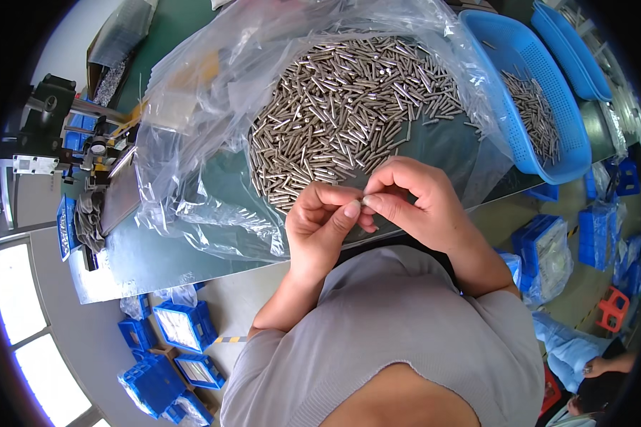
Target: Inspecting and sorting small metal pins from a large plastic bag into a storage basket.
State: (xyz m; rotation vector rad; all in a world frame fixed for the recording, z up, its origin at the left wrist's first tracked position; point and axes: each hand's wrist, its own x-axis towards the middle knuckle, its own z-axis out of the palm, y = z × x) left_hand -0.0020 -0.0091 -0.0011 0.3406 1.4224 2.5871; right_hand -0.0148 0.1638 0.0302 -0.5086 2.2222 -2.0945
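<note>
My left hand point(320, 222) and my right hand point(413, 196) meet at the table's near edge, thumbs and forefingers pinched together tip to tip. Whatever lies between the fingertips is almost wholly hidden and too small to name. Just beyond them spreads a large heap of short, thin metal pins point(335, 107), silvery and grey, on a clear plastic sheet point(192, 164). A few loose pins lie at the heap's right side. To the right stands a blue perforated basket point(502, 46) with a smaller pile of similar pins point(533, 114) in it.
The green tabletop point(157, 267) carries a metal machine fixture point(50, 124) at the left. Another blue basket point(573, 53) stands at the far right. Blue crates point(181, 327) sit on the floor, near a red stool point(612, 309). Another person's arm point(609, 365) shows at lower right.
</note>
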